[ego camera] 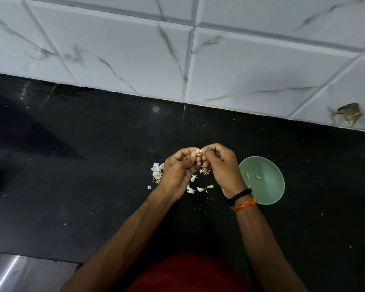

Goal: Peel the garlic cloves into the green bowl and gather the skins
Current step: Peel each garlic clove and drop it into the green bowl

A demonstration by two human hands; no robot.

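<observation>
My left hand [178, 171] and my right hand [221, 165] meet above the black counter, fingertips pinching one small pale garlic clove [197, 151] between them. The green bowl [270, 186] sits just right of my right wrist and holds two peeled cloves [252, 176]. White garlic skins and unpeeled cloves [195, 187] lie scattered on the counter under and between my hands. A bigger clump of skins [157, 171] lies left of my left hand.
A white marble-look tiled wall [177, 49] rises behind the black counter [93, 165]. One tile at the far right has a broken hole [349, 114]. A steel edge [19, 270] shows at the lower left.
</observation>
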